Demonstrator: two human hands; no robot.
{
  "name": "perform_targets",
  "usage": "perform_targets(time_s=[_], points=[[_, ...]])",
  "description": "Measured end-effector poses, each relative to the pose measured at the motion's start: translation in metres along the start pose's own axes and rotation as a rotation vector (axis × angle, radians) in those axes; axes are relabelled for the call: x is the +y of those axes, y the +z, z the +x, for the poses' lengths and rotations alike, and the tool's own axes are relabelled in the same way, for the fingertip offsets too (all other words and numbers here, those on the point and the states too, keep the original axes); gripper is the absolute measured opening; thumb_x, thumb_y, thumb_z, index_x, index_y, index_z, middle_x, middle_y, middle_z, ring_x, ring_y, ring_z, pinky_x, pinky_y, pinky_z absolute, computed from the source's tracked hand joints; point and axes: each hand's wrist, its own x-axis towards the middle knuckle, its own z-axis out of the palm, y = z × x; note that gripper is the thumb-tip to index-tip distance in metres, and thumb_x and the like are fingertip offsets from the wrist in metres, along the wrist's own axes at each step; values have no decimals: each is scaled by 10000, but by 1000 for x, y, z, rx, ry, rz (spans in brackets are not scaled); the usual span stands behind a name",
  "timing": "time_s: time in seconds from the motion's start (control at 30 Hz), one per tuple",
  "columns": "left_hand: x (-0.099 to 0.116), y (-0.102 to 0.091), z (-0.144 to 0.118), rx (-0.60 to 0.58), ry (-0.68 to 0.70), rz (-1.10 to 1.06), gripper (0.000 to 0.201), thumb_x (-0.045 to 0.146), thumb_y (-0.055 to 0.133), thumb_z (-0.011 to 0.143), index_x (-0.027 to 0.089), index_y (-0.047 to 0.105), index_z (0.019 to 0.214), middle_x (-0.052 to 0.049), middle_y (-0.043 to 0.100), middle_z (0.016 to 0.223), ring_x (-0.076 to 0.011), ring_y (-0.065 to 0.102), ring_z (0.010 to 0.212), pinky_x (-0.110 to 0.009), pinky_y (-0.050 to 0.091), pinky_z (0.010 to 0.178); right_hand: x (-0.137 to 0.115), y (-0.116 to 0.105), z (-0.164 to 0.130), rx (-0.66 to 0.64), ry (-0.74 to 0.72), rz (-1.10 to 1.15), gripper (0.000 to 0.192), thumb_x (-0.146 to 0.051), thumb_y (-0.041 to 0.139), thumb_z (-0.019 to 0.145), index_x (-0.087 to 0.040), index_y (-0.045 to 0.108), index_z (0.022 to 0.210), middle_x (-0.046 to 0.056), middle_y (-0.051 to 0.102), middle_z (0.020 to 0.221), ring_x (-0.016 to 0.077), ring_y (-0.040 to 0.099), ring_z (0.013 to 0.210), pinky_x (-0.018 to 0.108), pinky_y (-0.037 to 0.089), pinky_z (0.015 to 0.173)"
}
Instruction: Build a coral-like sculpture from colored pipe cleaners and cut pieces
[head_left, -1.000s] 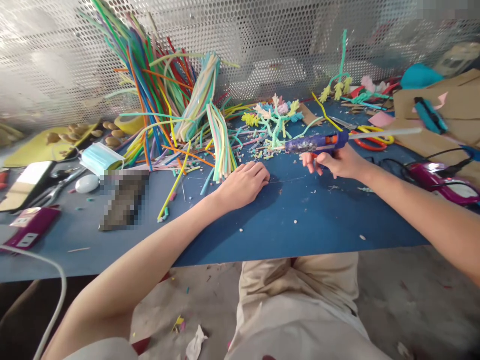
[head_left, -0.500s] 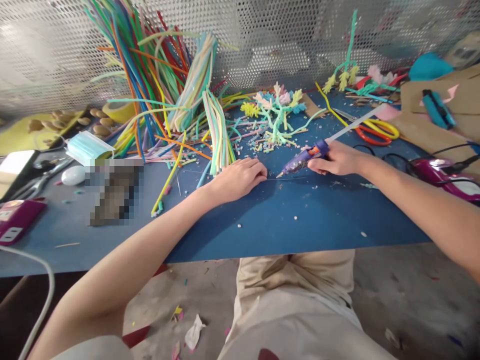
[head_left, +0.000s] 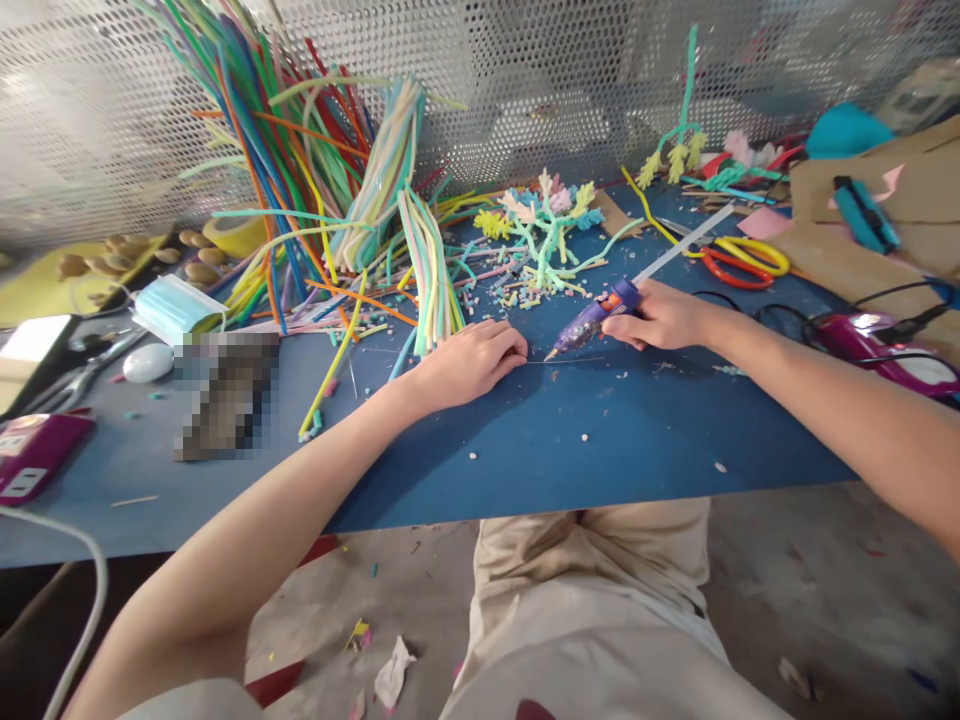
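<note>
My right hand is wrapped round a purple hot glue gun with a long, pale glue stick out of its back. The nozzle points down and left, close above the blue table. Just left of it, my left hand lies on the table with curled fingers. A thin, wire-like strand comes out at its fingertips and passes under the nozzle; the grip itself is hidden. Behind the hands stands a branching pipe-cleaner piece with pastel tips. A bundle of pastel pipe cleaners touches or nearly touches my left hand.
A tall heap of coloured pipe cleaners leans at a perforated metal screen. Red-and-yellow-handled scissors, cardboard and a purple device with cables are right. A face mask and white oval lie left.
The view has shifted slightly. Both hands keep nearly the same places, and the glue gun's nozzle stays close to the left fingertips.
</note>
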Motion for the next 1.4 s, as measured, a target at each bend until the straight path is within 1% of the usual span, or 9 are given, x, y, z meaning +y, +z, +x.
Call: perform_targets(time_s=[0.43,0.67,0.83,0.97,1.07,1.13,1.23,1.33,1.4], points=[[0,-1,0,-17,-18,-5,263,317,407,1103,180,622,1040,-99,675,1041,-224,616,931,-366,492,854,0,-1,1,-25,51,-63,550,-649,509,1017,-220,544,675,-36,538,490,121,521,475,293,364,550],[-1,0,0,-18,-17,7,265,327,404,1106,182,616,1042,-95,678,1043,-223,619,938,-362,491,855,-4,-1,2,-8,-13,-116,496,-637,502,1028,-222,568,765,-57,469,508,118,455,498,292,311,558],[-1,-1,0,-19,-16,1,279,334,393,1106,182,617,1038,-96,676,1038,-221,617,928,-366,494,848,-6,-2,4,2,-20,-175,533,-647,496,1029,-220,557,714,-53,426,510,119,405,511,303,287,564],[-1,0,0,-13,-11,-3,282,324,383,1107,179,616,1041,-101,673,1043,-220,616,932,-368,497,848,-8,-6,2,-19,-30,-165,525,-626,536,1020,-215,577,695,-37,504,534,118,453,521,299,320,562],[-1,0,0,-16,-6,-4,293,327,372,1110,179,615,1039,-102,673,1043,-221,618,934,-368,498,853,-9,-11,-4,-29,-29,-31,502,-598,563,1021,-199,638,725,-7,614,606,111,521,538,286,376,546],[-1,-1,-1,-17,-4,2,293,329,371,1110,178,615,1049,-102,675,1048,-219,621,935,-366,500,856,-10,-14,-9,67,-29,108,478,-583,567,1029,-182,683,795,25,678,690,109,542,548,285,403,527],[0,-6,-3,-10,2,49,245,347,444,1089,175,618,1072,-97,676,1057,-221,629,949,-365,501,867,-13,-20,-14,349,-33,216,435,-566,588,1028,-175,705,879,63,722,805,120,555,578,306,442,550],[2,-11,-4,-11,0,143,212,360,520,1058,178,627,1068,-87,684,1060,-233,638,971,-384,499,904,-13,-27,-13,644,19,132,429,-578,606,1011,-192,694,847,74,720,821,141,570,607,329,463,599],[4,-14,-4,-29,-4,188,226,345,485,1072,179,636,1048,-83,689,1051,-232,644,963,-387,500,911,-10,-32,-12,805,90,32,450,-611,604,993,-199,693,835,73,703,772,163,582,598,347,481,620]])
